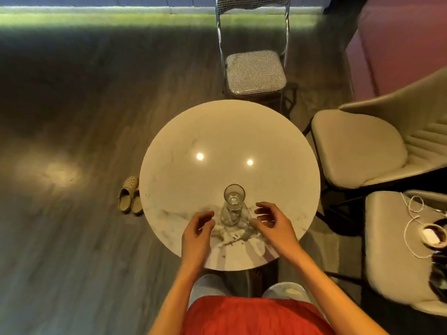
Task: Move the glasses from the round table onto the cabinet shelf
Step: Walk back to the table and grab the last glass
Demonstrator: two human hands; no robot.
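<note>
Both hands, left (199, 224) and right (268, 220), hover released either side of the glass (233, 205) near the desk (193, 141) edge, apparently poised to cup it.

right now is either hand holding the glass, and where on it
Nothing is held. The left hand and right hand are open on either side of the glass, which stands upright on the round table, untouched.

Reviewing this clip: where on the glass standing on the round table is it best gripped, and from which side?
Probably around the side wall of the glass, from the near side. It stands upright, mouth up, between the open left hand and right hand, neither touching it.
</note>
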